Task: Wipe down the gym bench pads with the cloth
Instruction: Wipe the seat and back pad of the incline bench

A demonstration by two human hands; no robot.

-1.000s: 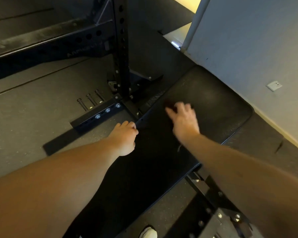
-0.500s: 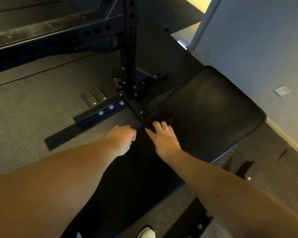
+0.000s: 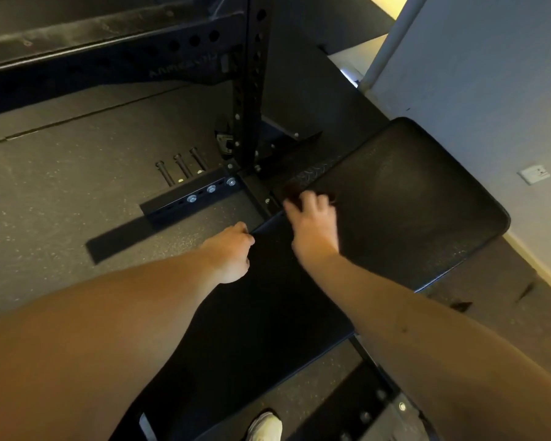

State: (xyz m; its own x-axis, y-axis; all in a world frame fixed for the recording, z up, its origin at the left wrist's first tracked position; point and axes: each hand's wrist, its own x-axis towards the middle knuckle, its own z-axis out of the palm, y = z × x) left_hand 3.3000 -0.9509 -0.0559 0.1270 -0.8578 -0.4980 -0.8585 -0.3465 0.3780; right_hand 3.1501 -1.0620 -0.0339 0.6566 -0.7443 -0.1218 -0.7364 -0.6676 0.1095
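we're partway thru the wipe, judging by where things are sitting. the cloth (image 3: 295,188), a dark brownish rag, is lying on the pad surface (image 3: 411,202) at its left edge, about midway along and just beside the rack upright (image 3: 252,90). only its fringes are showing past our right hand (image 3: 312,227). the far end of the pad is showing a faint pale haze, so we're guessing that part is waiting for a pass. the near stretch under our forearms is looking plain dark, but we can't tell if it's been done. any other pads aren't showing in this view.

pose: our right arm is reaching fwd across the pad, palm down on the cloth. the right fingers (image 3: 309,200) are lying mostly straight over it, pressing rather than pinching, tho motion blur is softening them. our left hand (image 3: 231,253) is sitting at the pad's left edge, a bit nearer to us and close beside the right hand. its fingers (image 3: 245,232) are curling round the rim, grasping it, prob. bracing. the left forearm is hanging out over the floor (image 3: 77,186).
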